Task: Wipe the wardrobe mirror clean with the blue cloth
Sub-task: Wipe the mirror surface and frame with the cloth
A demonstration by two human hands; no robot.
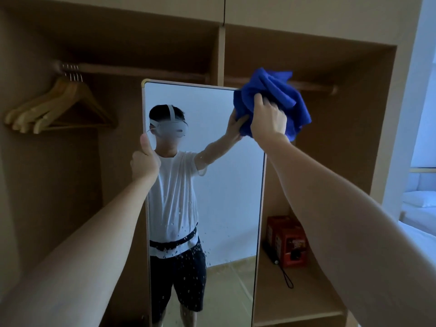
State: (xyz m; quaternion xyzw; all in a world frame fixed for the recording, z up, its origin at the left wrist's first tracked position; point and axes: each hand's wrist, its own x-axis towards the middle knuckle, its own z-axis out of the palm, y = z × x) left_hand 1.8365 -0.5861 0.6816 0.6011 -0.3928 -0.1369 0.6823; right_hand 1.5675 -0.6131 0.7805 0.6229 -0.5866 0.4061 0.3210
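A tall mirror (pixel 226 185) with a thin pale frame stands upright in the open wardrobe. Water droplets speckle its lower half. My right hand (pixel 267 119) is closed on a bunched blue cloth (pixel 278 95), pressed against the mirror's top right corner. My left hand (pixel 144 159) grips the mirror's left edge at mid height, thumb up along the frame. The glass reflects a person in a white shirt and dark shorts.
Wooden hangers (pixel 59 107) hang from the rail at upper left. A red box (pixel 286 241) with a black corded item sits on the shelf (pixel 295 300) right of the mirror. A white bed (pixel 417 220) lies at far right.
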